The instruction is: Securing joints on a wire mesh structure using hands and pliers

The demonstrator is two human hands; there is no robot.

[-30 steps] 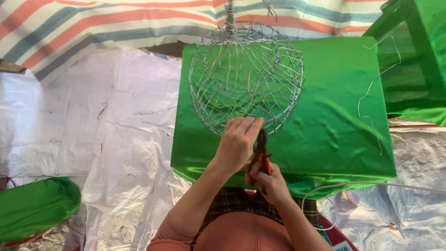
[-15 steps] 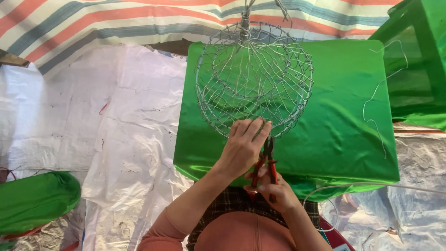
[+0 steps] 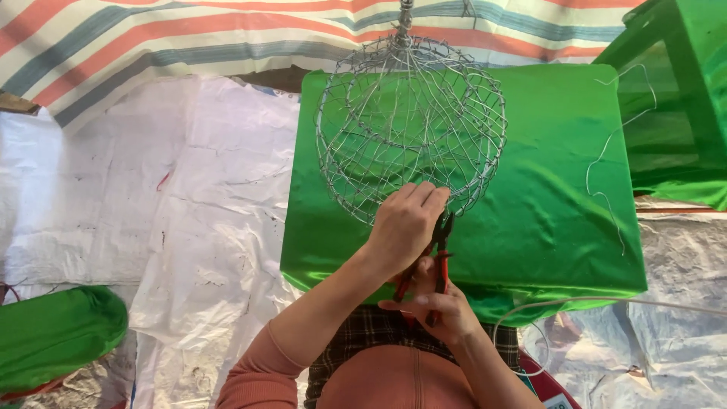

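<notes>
A round wire-mesh frame (image 3: 411, 121) stands on a table covered in shiny green cloth (image 3: 545, 189). My left hand (image 3: 405, 223) pinches the near lower rim of the frame, fingers closed on the wire. Just below it, my right hand (image 3: 435, 307) grips red-handled pliers (image 3: 438, 254), whose dark jaws point up at the rim beside my left fingers. The pliers' jaw tips are partly hidden behind my left hand.
A loose bent wire (image 3: 606, 167) lies on the cloth at the right. A green-covered stool or frame (image 3: 674, 83) stands at the far right. White plastic sheeting (image 3: 151, 227) covers the ground; a green bundle (image 3: 53, 341) lies at lower left. A striped tarp (image 3: 151, 38) hangs behind.
The view has shifted slightly, so frame and table sit more to the right. Both hands stay at the frame's near rim with the pliers.
</notes>
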